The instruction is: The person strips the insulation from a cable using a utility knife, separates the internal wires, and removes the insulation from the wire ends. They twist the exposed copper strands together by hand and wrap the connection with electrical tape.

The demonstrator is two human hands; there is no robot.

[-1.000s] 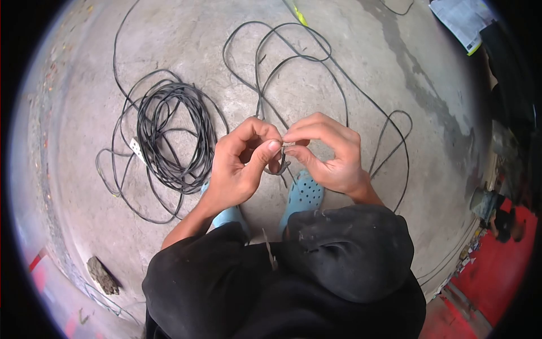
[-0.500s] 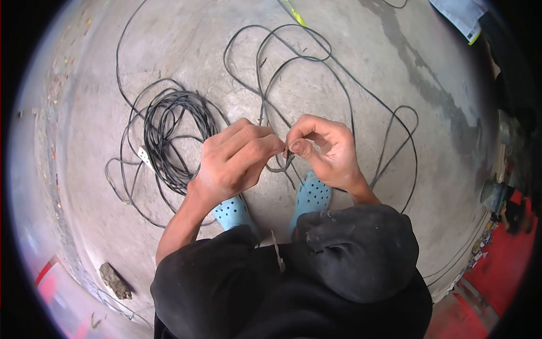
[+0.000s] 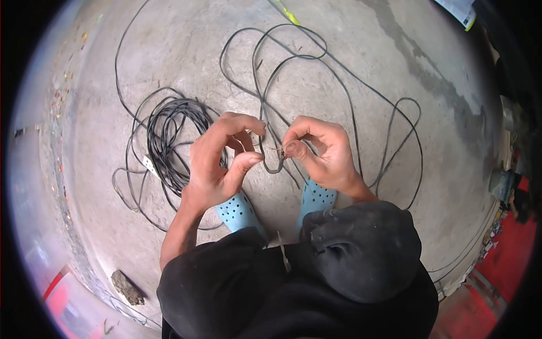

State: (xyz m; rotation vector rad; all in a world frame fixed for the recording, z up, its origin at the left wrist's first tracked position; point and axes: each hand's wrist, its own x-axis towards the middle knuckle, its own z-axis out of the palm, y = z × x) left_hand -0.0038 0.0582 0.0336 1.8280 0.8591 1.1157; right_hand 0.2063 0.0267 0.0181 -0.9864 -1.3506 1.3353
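Note:
My right hand [image 3: 320, 151] pinches the end of a black electric cable [image 3: 273, 170] between thumb and forefinger. A thin strand of bare copper wire [image 3: 276, 149] sticks out of that end toward the left. From the pinch the cable bends down in a tight U and runs up past my left fingertips. My left hand [image 3: 217, 161] is open, its thumb and forefinger parted with the cable's rising stretch right at their tips. Behind its wrist lies a big coil of black cable [image 3: 164, 130] on the floor, partly hidden by the hand.
Loose cable loops [image 3: 344, 85] spread over the concrete floor [image 3: 186, 45] ahead and to the right. A white power strip [image 3: 150, 165] lies by the coil. Both feet are in blue clogs [image 3: 234, 212]. A stone chunk [image 3: 127, 288] sits at lower left.
My left fingers have come away from the cable end, moving left and spreading apart. The copper strand now shows. My right hand keeps its pinch; the view has shifted slightly.

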